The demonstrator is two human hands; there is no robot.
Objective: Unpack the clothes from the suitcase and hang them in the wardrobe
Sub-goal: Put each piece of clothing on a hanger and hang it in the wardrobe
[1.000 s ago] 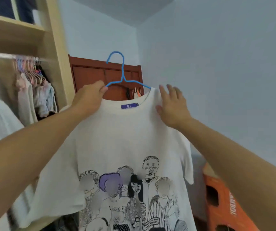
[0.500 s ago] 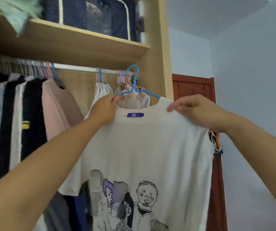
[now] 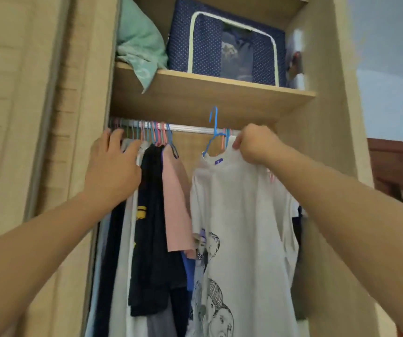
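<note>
Left hand [image 3: 113, 171] now off T-shirt [image 3: 241, 215], pressing hung clothes [image 3: 156, 215]

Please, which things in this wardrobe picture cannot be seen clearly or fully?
- Head view: whether the blue hanger hook is already over the rail; it shows in front of the rail.
- Right hand covers the white T-shirt shoulder it grips.
- Left hand hides the hung clothes tops.
- The T-shirt print is cut by the bottom edge.
</note>
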